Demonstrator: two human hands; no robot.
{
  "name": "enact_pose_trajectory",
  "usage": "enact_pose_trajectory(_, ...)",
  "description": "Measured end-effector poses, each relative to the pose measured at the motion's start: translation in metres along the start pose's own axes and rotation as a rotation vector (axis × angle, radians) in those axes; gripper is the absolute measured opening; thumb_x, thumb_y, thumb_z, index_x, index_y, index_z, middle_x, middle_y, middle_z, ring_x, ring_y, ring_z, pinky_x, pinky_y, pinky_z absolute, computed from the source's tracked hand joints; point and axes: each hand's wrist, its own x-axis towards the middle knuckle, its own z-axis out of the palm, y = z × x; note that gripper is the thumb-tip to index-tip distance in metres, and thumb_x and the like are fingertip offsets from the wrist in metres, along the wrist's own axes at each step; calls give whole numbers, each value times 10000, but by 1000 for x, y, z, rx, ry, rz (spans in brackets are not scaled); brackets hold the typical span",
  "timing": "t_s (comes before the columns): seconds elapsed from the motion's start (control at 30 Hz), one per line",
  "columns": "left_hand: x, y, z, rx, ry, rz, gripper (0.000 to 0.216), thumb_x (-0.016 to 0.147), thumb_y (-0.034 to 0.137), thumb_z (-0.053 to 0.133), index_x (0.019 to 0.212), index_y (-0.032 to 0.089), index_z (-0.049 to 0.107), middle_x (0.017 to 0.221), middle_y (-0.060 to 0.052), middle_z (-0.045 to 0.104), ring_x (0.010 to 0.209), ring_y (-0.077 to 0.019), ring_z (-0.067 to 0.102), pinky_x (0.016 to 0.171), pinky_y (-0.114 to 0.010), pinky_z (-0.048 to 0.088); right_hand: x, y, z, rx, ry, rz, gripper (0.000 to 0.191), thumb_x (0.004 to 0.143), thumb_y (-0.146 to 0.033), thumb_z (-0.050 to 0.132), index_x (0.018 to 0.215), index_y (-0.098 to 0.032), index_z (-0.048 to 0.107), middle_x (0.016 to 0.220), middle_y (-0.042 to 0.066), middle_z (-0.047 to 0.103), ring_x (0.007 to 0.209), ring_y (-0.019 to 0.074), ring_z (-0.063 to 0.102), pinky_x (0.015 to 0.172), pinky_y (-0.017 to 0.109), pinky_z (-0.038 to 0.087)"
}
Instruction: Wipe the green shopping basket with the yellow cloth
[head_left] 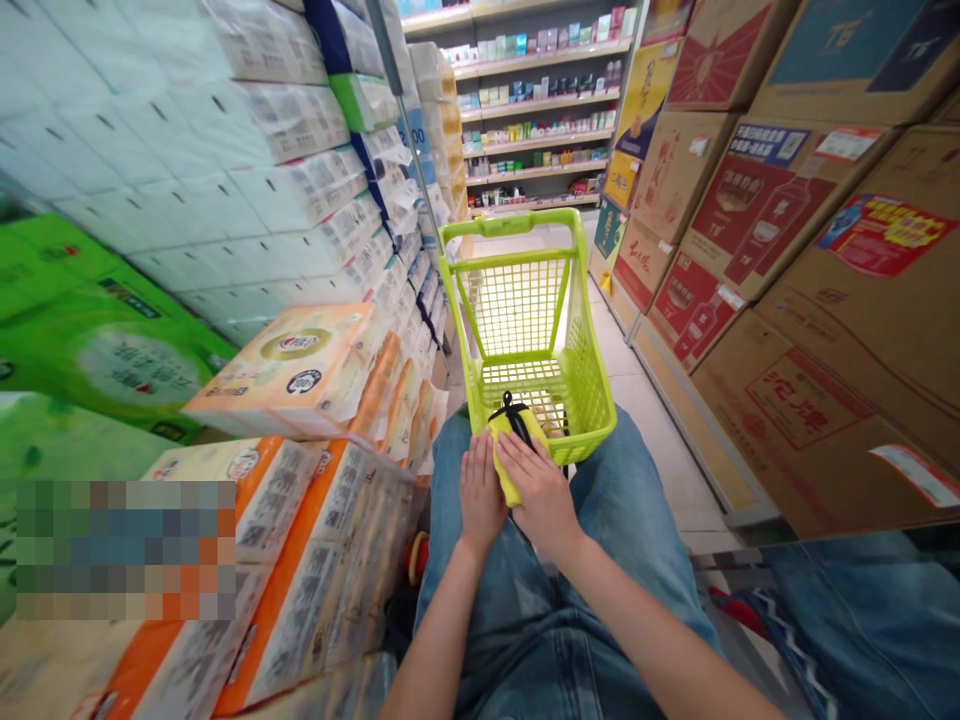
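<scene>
My left hand lies flat with its fingers stretched along the left side of a small yellow folded thing with a black part on top, resting on my jeans-clad lap. My right hand rests on the same yellow thing from the right, fingers extended over it. Just ahead of my knees stands a lime-green shopping basket on wheels with its handle raised; its inside looks bare.
Stacked packs of tissue paper fill the left side. Brown cardboard cartons line the right. A tiled aisle runs forward to shelves of small goods. Another person's denim leg shows at lower right.
</scene>
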Motion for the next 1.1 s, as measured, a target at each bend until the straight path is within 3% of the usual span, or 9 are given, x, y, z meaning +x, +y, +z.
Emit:
enact_pose_trajectory(0.17, 2, 4, 0, 12, 32, 26, 738, 904, 88, 443, 1562, 138, 114, 1524, -185, 419, 1501, -232, 204, 1179, -475, 306, -23, 35, -37, -1, -84, -30, 827, 611, 22, 400, 1410, -172, 498, 1477, 61, 499, 1410, 194, 411, 1195, 484, 275)
enact_pose_trajectory(0.3, 3, 6, 2, 3, 43, 28, 746, 898, 74, 447, 1562, 145, 114, 1528, -179, 413, 1500, -235, 206, 1178, -480, 308, -45, 81, -70, -60, 1, 68, 839, 625, 27, 397, 1419, -227, 488, 1462, 57, 518, 1399, 203, 428, 1186, 531, 264)
enact_pose_trajectory(0.4, 4, 6, 2, -1, 52, 32, 741, 899, 77, 444, 1562, 146, 118, 1533, -178, 407, 1498, -241, 214, 1179, -486, 305, -53, 102, -80, -78, 72, 132, 795, 652, 18, 402, 1393, -247, 514, 1424, 53, 560, 1373, 216, 465, 1176, 562, 268)
enact_pose_trajectory(0.47, 4, 7, 2, -2, 55, 32, 734, 903, 83, 441, 1561, 142, 122, 1532, -182, 406, 1496, -244, 221, 1179, -488, 305, -51, 100, -76, -93, 116, 158, 773, 651, 20, 404, 1372, -224, 537, 1401, 66, 581, 1359, 224, 482, 1164, 555, 302)
enact_pose_trajectory(0.57, 4, 7, 1, -2, 52, 28, 716, 913, 99, 431, 1560, 136, 126, 1531, -189, 406, 1495, -248, 223, 1175, -491, 311, -41, 75, -56, -124, 162, 180, 775, 638, 24, 415, 1377, -176, 537, 1389, 99, 589, 1358, 238, 484, 1152, 529, 346)
enact_pose_trajectory(0.73, 2, 4, 2, 0, 52, 13, 667, 938, 117, 383, 1558, 151, 139, 1527, -187, 413, 1495, -239, 221, 1164, -485, 333, -11, 14, -10, -53, 60, 79, 724, 657, 13, 444, 1364, -106, 548, 1411, 128, 564, 1368, 243, 471, 1163, 482, 355)
enact_pose_trajectory(0.83, 0, 2, 2, 9, 39, 4, 638, 951, 108, 331, 1558, 182, 148, 1526, -155, 429, 1492, -206, 229, 1164, -461, 340, 2, -3, 4, -16, 25, 54, 700, 672, 2, 446, 1361, -75, 544, 1437, 137, 536, 1383, 242, 451, 1173, 467, 343)
enact_pose_trajectory(0.97, 0, 1, 2, -1, 39, 18, 652, 946, 137, 380, 1557, 161, 154, 1535, -170, 409, 1498, -224, 210, 1169, -468, 329, -3, 6, -6, 12, -21, -5, 734, 669, -2, 432, 1389, -114, 519, 1458, 101, 518, 1396, 209, 433, 1179, 458, 329)
enact_pose_trajectory(1.1, 1, 4, 3, -7, 51, 30, 688, 931, 124, 427, 1557, 134, 141, 1536, -194, 396, 1500, -243, 203, 1171, -486, 312, -29, 44, -39, -36, -35, -36, 831, 610, 11, 411, 1418, -163, 491, 1481, 70, 494, 1412, 196, 407, 1199, 481, 274)
